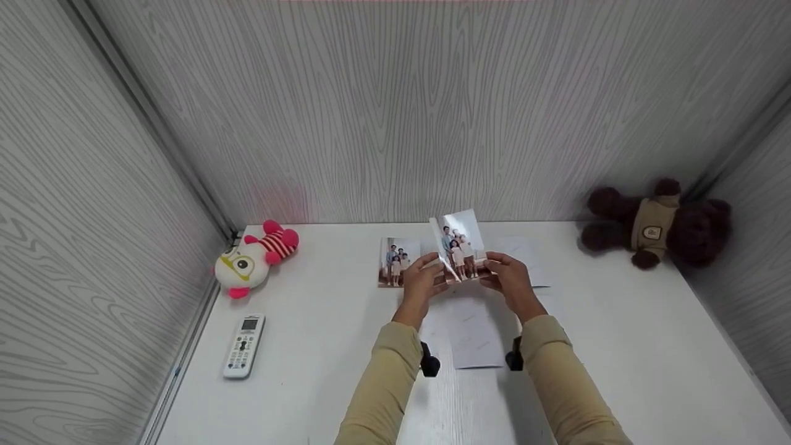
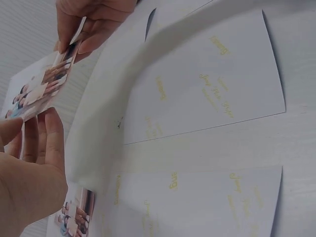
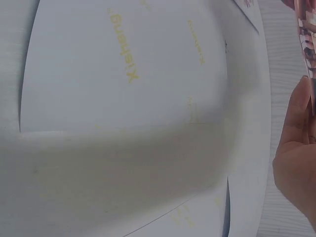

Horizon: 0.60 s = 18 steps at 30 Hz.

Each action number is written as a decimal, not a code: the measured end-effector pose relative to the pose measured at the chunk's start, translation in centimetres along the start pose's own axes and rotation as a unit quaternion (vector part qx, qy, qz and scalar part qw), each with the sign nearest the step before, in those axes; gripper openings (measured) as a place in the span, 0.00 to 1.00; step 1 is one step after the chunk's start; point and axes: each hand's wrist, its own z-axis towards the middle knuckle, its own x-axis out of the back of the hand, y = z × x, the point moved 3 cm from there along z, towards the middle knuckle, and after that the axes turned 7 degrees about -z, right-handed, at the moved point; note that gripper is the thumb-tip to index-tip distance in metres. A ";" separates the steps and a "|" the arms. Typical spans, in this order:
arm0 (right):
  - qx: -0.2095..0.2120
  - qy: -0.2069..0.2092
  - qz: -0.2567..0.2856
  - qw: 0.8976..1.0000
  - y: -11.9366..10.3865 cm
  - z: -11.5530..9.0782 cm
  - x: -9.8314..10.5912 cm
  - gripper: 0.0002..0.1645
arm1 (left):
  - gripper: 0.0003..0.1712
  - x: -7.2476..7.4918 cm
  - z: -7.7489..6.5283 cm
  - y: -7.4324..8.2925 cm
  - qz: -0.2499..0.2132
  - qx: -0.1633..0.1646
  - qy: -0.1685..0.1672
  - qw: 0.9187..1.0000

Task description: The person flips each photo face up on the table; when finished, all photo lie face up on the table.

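Observation:
A glossy family photo (image 1: 460, 244) is held up above the table, tilted, its picture side showing in the head view. My left hand (image 1: 421, 284) pinches its left edge between thumb and fingers, and my right hand (image 1: 511, 279) grips the lower right edge. In the left wrist view, the left hand (image 2: 34, 177) and right hand (image 2: 96, 24) meet the photo from opposite sides. Just left of the hands, a similar photo (image 1: 395, 264) lies picture side up. Below them rests a white sheet (image 1: 477, 337) with faint yellow lettering, which the right wrist view shows closely.
Another white sheet (image 1: 524, 252) lies behind the right hand, and one more (image 2: 197, 207) shows in the left wrist view. At left are a pink-and-white plush toy (image 1: 247, 266) and a remote control (image 1: 245, 346). A brown teddy bear (image 1: 655, 225) lies back right, by the walls.

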 end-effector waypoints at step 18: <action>-0.049 0.017 -0.025 0.998 1.1 0.3 -0.4 0.27 | 0.26 0.1 -0.5 -1.8 0.051 0.068 -0.023 0.996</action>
